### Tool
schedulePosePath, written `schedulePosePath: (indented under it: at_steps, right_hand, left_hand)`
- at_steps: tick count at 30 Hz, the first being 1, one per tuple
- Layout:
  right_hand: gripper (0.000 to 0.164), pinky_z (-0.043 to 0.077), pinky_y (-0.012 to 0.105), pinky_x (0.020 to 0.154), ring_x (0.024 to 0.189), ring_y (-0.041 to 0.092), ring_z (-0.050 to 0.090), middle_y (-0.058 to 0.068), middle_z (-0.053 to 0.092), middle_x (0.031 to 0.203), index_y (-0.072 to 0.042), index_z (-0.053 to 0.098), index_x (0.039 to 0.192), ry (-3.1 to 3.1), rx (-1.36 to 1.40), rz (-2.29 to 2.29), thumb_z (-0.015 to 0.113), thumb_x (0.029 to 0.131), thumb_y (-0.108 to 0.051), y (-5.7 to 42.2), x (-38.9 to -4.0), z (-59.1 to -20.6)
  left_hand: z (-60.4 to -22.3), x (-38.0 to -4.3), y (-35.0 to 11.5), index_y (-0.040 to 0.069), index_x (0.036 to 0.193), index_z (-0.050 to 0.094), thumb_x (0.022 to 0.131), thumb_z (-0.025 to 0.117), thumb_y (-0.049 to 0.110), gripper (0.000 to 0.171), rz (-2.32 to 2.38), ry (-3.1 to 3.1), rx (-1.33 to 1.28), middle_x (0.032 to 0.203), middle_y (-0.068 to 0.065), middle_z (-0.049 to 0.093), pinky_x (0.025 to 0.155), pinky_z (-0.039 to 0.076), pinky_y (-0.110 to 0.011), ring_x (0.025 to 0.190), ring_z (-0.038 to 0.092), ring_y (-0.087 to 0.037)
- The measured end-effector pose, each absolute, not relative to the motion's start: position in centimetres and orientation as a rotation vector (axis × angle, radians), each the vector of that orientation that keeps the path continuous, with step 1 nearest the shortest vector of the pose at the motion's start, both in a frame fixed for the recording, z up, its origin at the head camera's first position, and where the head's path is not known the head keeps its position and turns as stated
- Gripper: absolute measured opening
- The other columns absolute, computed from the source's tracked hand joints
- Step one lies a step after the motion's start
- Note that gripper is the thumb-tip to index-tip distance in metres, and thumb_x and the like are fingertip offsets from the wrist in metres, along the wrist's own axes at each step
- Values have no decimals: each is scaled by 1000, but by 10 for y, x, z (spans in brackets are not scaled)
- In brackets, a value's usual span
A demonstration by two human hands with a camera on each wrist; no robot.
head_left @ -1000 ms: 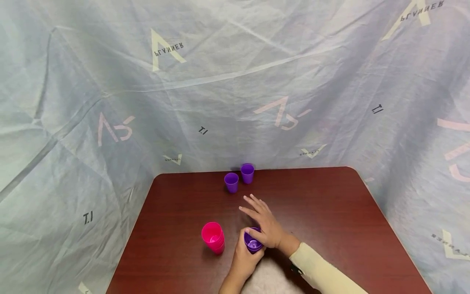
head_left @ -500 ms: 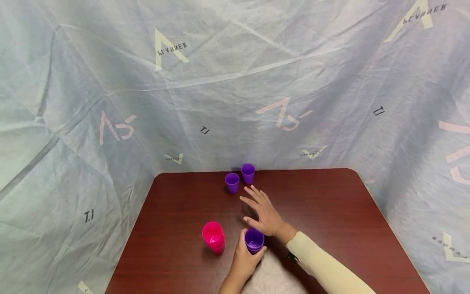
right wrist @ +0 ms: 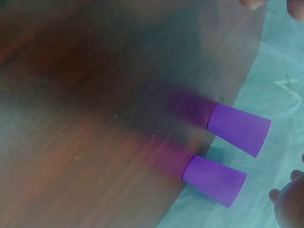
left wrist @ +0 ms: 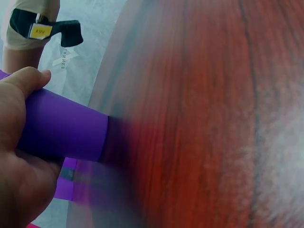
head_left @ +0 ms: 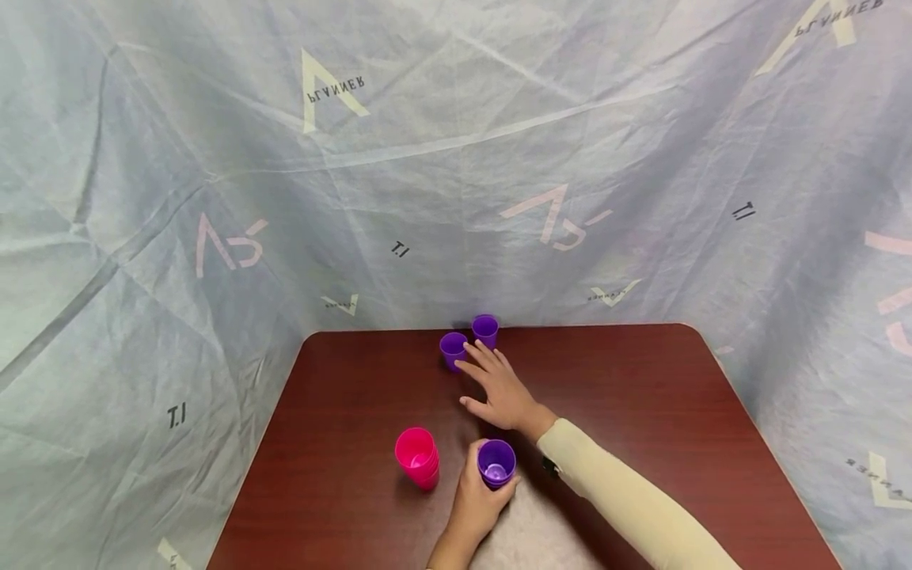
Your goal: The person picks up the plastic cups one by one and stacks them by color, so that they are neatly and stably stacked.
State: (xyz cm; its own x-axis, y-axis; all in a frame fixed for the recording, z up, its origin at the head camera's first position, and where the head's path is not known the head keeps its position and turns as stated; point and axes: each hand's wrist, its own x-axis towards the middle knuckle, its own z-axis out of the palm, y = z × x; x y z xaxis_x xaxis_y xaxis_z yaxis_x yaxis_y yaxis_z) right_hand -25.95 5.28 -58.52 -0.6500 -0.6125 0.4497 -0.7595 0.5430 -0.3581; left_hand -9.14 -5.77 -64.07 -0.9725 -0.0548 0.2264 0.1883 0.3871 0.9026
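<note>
My left hand [head_left: 473,499] grips a nested stack of purple cups [head_left: 496,462] near the front of the table, their open tops facing up. In the left wrist view the fingers and thumb of that hand [left wrist: 21,147] wrap the outer purple cup [left wrist: 69,124]. My right hand [head_left: 501,393] reaches over the table with spread, fairly straight fingers and holds nothing. Its fingertips overlap the nearer of two single purple cups [head_left: 451,348] in the head view. The other purple cup [head_left: 485,328] stands just behind it, at the back edge. Both appear upright in the right wrist view.
To the left of my left hand stands a stack of pink cups [head_left: 416,457]. A dark red wooden table [head_left: 627,396] bears everything. Grey printed cloth [head_left: 456,158] hangs right behind its back edge and along the sides.
My right hand has moved forward, away from the held purple stack and up to the two back cups. My left hand keeps its grip in about the same place.
</note>
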Motion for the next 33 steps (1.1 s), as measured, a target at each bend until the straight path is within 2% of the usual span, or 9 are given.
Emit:
schedulePosePath:
  at_steps: [5, 9, 18, 23, 30, 33]
  right_hand:
    - [68, 31, 77, 119, 161, 44, 27, 20, 38, 169, -11, 55, 153, -2514, 1142, 750, 67, 95, -45, 47, -270, -587]
    - [68, 28, 76, 122, 162, 42, 25, 20, 36, 170, -12, 52, 155, -2570, 1122, 756, 66, 96, -42, 44, -273, -590]
    - [69, 29, 73, 123, 162, 43, 26, 18, 32, 173, -15, 45, 160, -2649, 1120, 652, 60, 99, -44, 34, -276, -601]
    - [68, 29, 71, 124, 162, 43, 26, 18, 32, 173, -13, 43, 161, -2662, 1138, 627, 58, 100, -40, 24, -282, -601]
    - [67, 29, 66, 127, 161, 42, 28, 18, 32, 172, -12, 43, 161, -2701, 1101, 522, 56, 99, -36, 11, -297, -594]
    - [66, 28, 63, 129, 162, 41, 27, 17, 32, 173, -12, 42, 161, -2744, 1064, 498, 58, 100, -31, 6, -302, -592]
  left_hand:
    - [-641, -92, -59, 15, 133, 57, 74, 96, 17, 71, -1583, -2422, -122, 119, 1, 74, 100, 58, -37, 111, 71, -14]
    - [-641, -92, -61, 18, 132, 57, 75, 96, 21, 69, -1596, -2439, -101, 119, 3, 74, 99, 58, -36, 111, 71, -12]
    - [-642, -91, -63, 17, 136, 54, 79, 94, 27, 70, -1556, -2461, -142, 123, 0, 73, 100, 58, -38, 114, 70, -15]
    - [-644, -88, -64, 18, 139, 53, 80, 94, 32, 73, -1569, -2478, -168, 124, 0, 71, 100, 58, -38, 115, 69, -14]
    - [-641, -83, -73, 25, 146, 46, 81, 90, 48, 82, -1602, -2549, -191, 133, 5, 64, 102, 56, -37, 120, 64, -11]
    - [-638, -82, -78, 26, 150, 44, 83, 90, 43, 84, -1680, -2477, -220, 140, -1, 61, 106, 56, -36, 126, 62, -14]
